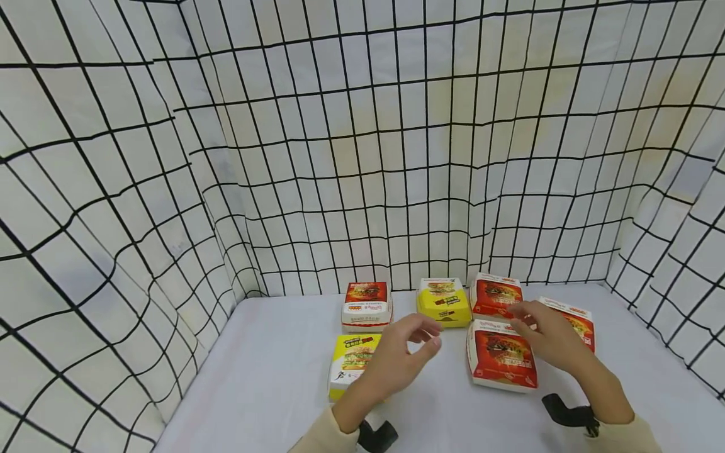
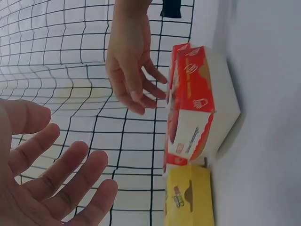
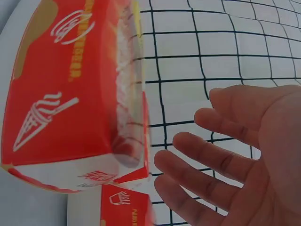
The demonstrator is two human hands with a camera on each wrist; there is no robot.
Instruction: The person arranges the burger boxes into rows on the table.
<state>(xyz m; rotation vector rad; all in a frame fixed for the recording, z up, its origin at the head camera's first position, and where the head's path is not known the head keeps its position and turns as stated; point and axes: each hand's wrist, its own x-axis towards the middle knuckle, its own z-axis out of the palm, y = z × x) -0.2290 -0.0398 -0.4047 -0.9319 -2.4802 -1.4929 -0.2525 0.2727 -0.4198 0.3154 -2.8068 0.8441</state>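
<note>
My left hand [image 1: 399, 358] hovers with relaxed fingers and nothing in them, partly covering a yellow-and-white burger box [image 1: 347, 371] in the head view. Behind it sits a red-and-white burger box [image 1: 367, 307]. My right hand [image 1: 546, 333] is over the right-hand group, its fingers loosely bent and holding nothing. Beneath and left of its fingertips lies a red burger box [image 1: 503, 355], with another red box [image 1: 493, 296] right behind. A third red box [image 1: 583, 330] is partly hidden by the right hand. In the right wrist view, its fingers [image 3: 207, 157] are spread beside a red box [image 3: 61, 94].
A yellow burger box [image 1: 444, 305] stands at the back middle, close to the red boxes. The white table [image 1: 272, 365] is enclosed by white walls with a black grid net [image 1: 351, 189] at the back and sides. Black wrist mounts [image 1: 566, 412] stick out beside both sleeves.
</note>
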